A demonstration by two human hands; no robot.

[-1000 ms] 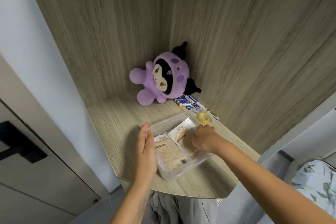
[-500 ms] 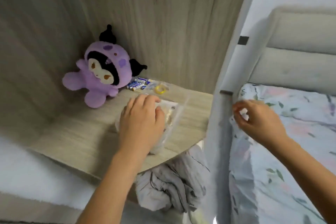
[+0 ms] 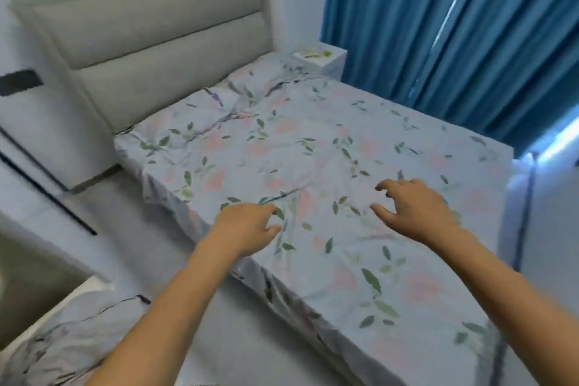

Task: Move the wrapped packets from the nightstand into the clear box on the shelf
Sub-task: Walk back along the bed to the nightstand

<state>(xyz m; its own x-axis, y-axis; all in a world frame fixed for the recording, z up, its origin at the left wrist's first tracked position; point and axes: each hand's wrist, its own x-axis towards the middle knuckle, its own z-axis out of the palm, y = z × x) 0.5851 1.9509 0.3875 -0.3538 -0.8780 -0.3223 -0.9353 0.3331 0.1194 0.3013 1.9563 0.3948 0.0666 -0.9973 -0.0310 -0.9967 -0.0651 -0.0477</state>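
Note:
A white nightstand (image 3: 326, 64) stands far off beyond the bed, beside the blue curtain. On its top lie a few yellowish wrapped packets (image 3: 313, 53), small and blurred. My left hand (image 3: 247, 226) hovers over the near side of the bed with loosely curled fingers and holds nothing. My right hand (image 3: 413, 208) hangs a little farther right, fingers spread and relaxed, also empty. The shelf and the clear box are out of view.
A bed (image 3: 313, 182) with a floral sheet fills the middle, with a grey padded headboard (image 3: 150, 31) behind it. Blue curtains (image 3: 454, 25) hang at the right. A crumpled floral cloth (image 3: 72, 335) lies at the bottom left. Pale floor runs along the bed's left side.
My view has swung right from the shelf with the clear box to the bed. My left hand has left the box. Both hands now hang empty over the bed.

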